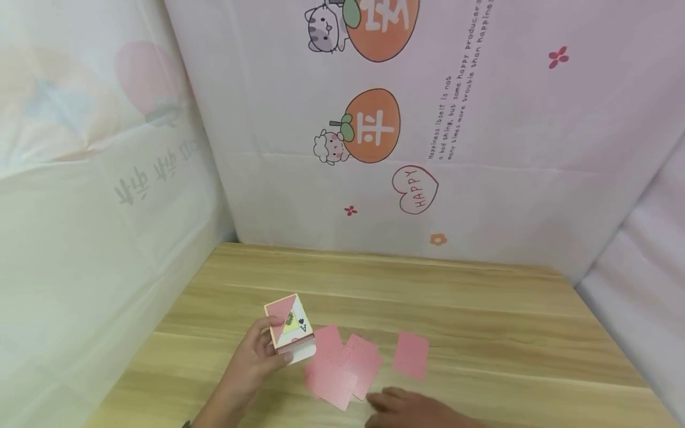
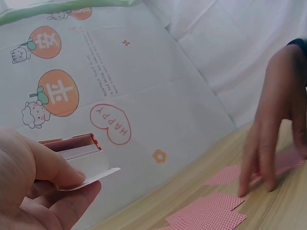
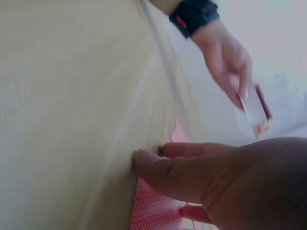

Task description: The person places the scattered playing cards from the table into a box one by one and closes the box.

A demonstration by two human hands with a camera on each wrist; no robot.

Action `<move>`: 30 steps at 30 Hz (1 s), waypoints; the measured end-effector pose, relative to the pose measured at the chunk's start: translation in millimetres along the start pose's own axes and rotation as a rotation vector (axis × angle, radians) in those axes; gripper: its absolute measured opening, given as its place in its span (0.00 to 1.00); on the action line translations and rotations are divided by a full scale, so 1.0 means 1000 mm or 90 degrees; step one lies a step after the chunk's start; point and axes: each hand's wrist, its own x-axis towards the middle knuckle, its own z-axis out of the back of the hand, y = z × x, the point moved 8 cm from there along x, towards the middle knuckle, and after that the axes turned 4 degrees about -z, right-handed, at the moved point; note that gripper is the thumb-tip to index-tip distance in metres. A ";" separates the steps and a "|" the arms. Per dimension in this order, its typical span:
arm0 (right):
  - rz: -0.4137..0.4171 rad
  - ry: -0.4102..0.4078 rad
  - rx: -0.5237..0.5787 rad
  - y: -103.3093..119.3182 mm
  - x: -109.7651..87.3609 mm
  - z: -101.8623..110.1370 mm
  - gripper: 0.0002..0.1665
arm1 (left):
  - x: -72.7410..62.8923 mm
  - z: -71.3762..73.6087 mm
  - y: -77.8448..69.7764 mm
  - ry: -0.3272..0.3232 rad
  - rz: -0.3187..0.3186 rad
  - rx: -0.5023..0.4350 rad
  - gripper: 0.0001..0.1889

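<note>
My left hand (image 1: 250,358) grips a playing card box (image 1: 282,311) with an ace of spades printed on its front. The box's white flap (image 1: 303,352) hangs open towards me, and the edges of white cards (image 2: 79,152) show inside the box in the left wrist view. Several red-backed playing cards (image 1: 334,364) lie overlapping, face down, on the table. A single red-backed card (image 1: 411,355) lies apart to their right. My right hand (image 1: 414,410) is low over the table beside the cards, fingers extended downward. Whether its fingertips touch a card is unclear.
The wooden table (image 1: 455,303) is bounded at the back by a white printed cloth (image 1: 299,196) and at the left by another hanging cloth (image 1: 123,249). White fabric (image 1: 647,255) also hangs along the right side. A dark wristband (image 3: 194,17) is on my left wrist.
</note>
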 end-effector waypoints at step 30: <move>-0.316 0.080 0.017 -0.073 -0.063 0.029 0.36 | -0.001 -0.001 0.002 0.004 0.009 0.003 0.35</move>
